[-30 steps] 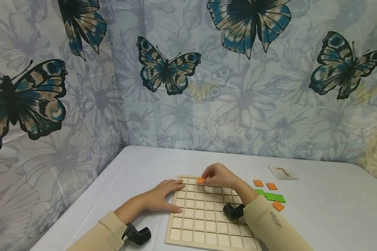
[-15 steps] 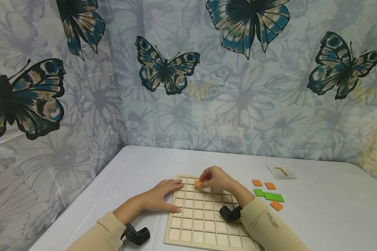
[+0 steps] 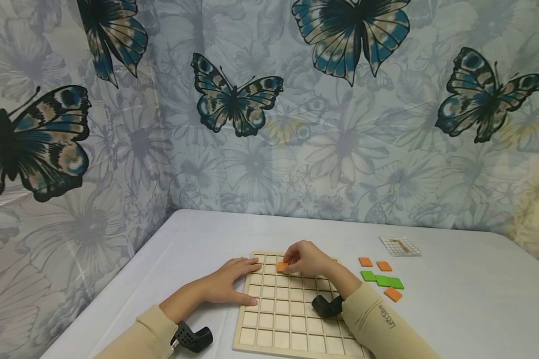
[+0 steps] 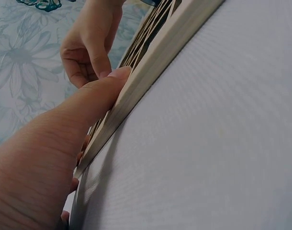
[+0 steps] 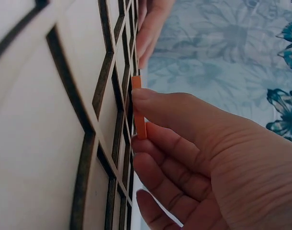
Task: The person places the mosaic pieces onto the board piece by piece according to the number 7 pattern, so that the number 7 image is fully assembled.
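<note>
A wooden grid board [image 3: 276, 310] with square recesses lies on the white table. My right hand [image 3: 309, 259] is over its far part and pinches an orange square tile [image 3: 281, 267] between thumb and fingers. In the right wrist view the orange tile [image 5: 139, 115] shows edge-on, close over the grid, thumb on one side and fingertips on the other. My left hand [image 3: 228, 281] rests on the board's left edge with fingers spread. The left wrist view shows the left thumb [image 4: 100, 93] lying on the wooden rim [image 4: 136, 91].
Right of the board lie loose orange tiles [image 3: 384, 266] and green tiles [image 3: 383, 280]. Behind them is a small card printed with a grid [image 3: 400, 246]. A butterfly-patterned curtain [image 3: 251, 174] hangs behind the table. Both wrists wear black camera mounts [image 3: 328, 306].
My right hand has moved the orange tile slightly toward me, from the far row of recesses to about the second row. The left hand keeps its place on the board's edge.
</note>
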The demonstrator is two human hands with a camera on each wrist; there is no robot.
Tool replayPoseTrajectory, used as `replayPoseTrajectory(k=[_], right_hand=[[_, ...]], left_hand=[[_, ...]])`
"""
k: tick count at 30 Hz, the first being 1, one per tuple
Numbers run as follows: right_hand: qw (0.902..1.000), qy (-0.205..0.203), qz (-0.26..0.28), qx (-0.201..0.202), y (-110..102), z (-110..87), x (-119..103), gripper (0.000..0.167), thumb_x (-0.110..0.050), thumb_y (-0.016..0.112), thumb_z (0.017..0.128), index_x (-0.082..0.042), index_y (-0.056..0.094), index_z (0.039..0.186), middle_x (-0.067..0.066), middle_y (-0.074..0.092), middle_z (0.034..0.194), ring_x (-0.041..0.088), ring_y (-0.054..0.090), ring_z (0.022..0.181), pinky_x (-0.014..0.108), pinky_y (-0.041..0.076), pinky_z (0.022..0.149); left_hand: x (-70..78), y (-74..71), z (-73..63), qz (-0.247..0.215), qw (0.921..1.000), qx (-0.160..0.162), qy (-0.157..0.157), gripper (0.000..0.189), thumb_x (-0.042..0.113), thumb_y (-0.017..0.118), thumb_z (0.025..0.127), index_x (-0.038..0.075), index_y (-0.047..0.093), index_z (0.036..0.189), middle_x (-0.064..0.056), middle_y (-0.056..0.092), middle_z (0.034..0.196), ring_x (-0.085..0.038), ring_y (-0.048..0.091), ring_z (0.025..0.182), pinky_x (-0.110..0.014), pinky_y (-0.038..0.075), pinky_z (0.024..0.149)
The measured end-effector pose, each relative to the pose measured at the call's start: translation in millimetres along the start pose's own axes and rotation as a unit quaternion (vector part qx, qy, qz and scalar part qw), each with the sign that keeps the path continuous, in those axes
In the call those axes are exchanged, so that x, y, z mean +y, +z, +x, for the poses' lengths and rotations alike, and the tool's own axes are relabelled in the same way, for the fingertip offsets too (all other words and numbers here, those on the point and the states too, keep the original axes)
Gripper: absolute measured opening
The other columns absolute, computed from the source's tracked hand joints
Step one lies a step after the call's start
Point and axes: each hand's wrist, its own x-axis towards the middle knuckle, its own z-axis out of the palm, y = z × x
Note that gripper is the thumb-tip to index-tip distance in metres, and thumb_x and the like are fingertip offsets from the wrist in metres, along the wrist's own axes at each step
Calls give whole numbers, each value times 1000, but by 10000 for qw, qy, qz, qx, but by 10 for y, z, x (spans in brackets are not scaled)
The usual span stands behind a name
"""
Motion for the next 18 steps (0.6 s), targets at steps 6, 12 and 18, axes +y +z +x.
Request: replayPoseTrajectory(k=[6,12,18], right_hand=[[10000,14,-74,-20,12,2,-14,16,-13,76,77,-3,69,88,1,64,75,8,55,65,22,47,58],[10000,28,-92,-7,16,17,-6,16,-13,76,76,-4,69,87,0,63,73,9,55,64,22,47,57],[10000,55,-38,-28,27,19,15,16,-12,76,76,-4,69,87,0,64,73,9,54,63,22,47,56]], left_hand=[[3,-4,2,-30,10000,0,9,81,56,68,76,23,38,143,2,26,154,-28,18,142,-56,19,113],[7,-9,3,-62,10000,5,6,81,55,69,76,22,38,143,1,26,153,-29,18,142,-56,18,113],[-7,5,6,-57,10000,4,6,81,55,69,75,22,39,143,1,27,153,-29,18,142,-57,19,112]])
